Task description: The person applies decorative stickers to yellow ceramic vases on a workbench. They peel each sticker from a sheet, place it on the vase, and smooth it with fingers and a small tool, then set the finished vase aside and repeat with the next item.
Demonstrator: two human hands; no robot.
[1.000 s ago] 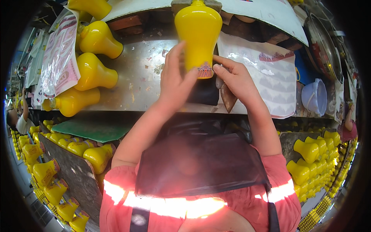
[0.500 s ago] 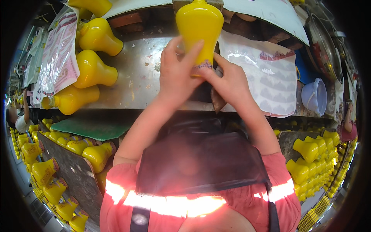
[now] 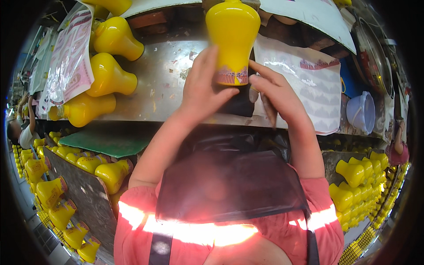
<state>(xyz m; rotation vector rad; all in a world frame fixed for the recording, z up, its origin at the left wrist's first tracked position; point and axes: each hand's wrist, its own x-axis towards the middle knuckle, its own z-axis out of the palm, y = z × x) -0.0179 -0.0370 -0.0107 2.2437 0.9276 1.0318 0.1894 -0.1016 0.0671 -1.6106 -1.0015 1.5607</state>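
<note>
A glossy yellow vase-shaped bottle (image 3: pixel 232 33) lies in front of me with its base toward me. A purple-and-red patterned band (image 3: pixel 232 76) runs around it near the base. My left hand (image 3: pixel 201 86) cups its left side, fingers along the wall and thumb stretched below the base. Just off the bottle's lower right, my right hand (image 3: pixel 279 90) has its fingers curled around a small flat brown piece (image 3: pixel 268 110), whose exact kind I cannot make out. Beside that hand lies a sheet of printed decals (image 3: pixel 309 95), mostly bare backing with a strip of red pattern on top.
Several yellow bottles (image 3: pixel 110 75) lie on the left of the metal table (image 3: pixel 163 84), next to a pink decal sheet (image 3: pixel 73 62). A pale blue bucket (image 3: pixel 360 112) stands at the right. More bottles (image 3: pixel 351 172) fill racks on both sides. Other people are at the far edges.
My right hand has come off the bottle and moved right with the brown piece. The left thumb has slid below the base, and the patterned band now shows more fully.
</note>
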